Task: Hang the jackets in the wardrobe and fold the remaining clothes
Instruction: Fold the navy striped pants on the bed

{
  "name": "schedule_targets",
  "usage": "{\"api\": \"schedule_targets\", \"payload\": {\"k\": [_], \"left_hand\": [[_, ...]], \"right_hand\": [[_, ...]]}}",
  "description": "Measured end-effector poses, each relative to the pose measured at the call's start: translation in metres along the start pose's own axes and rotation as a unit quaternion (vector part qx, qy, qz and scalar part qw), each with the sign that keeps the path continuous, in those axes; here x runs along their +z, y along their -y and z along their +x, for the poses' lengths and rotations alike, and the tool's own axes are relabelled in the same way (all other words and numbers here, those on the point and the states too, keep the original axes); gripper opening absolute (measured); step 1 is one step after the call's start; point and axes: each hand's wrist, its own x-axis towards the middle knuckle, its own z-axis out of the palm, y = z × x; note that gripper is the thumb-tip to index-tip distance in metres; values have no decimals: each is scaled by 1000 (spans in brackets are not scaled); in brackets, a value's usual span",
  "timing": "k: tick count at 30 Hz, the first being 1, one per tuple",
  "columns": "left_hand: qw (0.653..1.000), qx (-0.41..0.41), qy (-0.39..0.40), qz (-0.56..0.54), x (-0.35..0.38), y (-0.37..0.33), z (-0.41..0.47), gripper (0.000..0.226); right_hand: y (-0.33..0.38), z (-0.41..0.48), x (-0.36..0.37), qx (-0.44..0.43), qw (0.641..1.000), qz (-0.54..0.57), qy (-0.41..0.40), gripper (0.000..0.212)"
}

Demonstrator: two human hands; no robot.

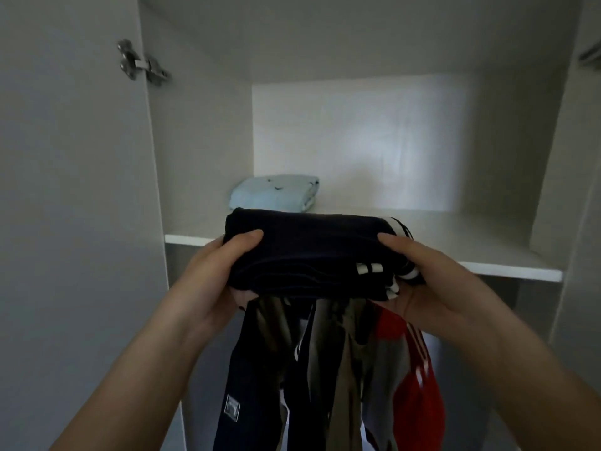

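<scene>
At far left the wardrobe door [74, 190] stands open, its hinge [143, 61] high on the edge. The left hand [211, 275] grips the left end of a folded dark garment [309, 255]. Its thumb [247, 237] lies on top; the fingers curl underneath, mostly hidden.

The garment is a flat bundle with white stripes showing at its right end. Its long axis runs left to right, parallel to the front edge of the shelf [487, 268]. It is held in the air at the near lip of that shelf, partly over it. Whether it touches the board cannot be told.

On the far left of the shelf, just beyond the bundle, lies a folded light blue cloth [274, 192].

Below the shelf hang jackets: a dark one [247, 369], an olive one [344, 369] and a red one [413, 385]. They seem already hung.

The right hand [432, 281] grips the right end in the same way, thumb over and fingers under. Neither hand is nearer the shelf; they sit level, one at each end.

The shelf lies straight ahead of the fingers, on the far side. The next move is likely a plain push forward with both hands. Setting the bundle down near of, or right of, the blue cloth would avoid shoving it.
</scene>
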Motion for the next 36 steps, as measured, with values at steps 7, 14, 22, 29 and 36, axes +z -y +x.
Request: {"api": "schedule_targets", "payload": {"k": [7,14,22,29,36], "left_hand": [[998,64,-3,16,-12,-41,153,15],[998,-47,15,45,-39,-65,353,15],[988,15,-30,148,-58,-108,533,8],[890,-162,-110,412,-142,-12,604,32],[898,-203,-74,383,-149,-14,613,36]], "right_hand": [[55,142,20,-41,999,-30,9,16],[95,320,38,-18,997,-65,-39,10],[134,495,67,-111,985,-115,-61,9],[33,564,38,94,974,-194,-65,31],[46,584,19,126,976,-176,-26,46]]}}
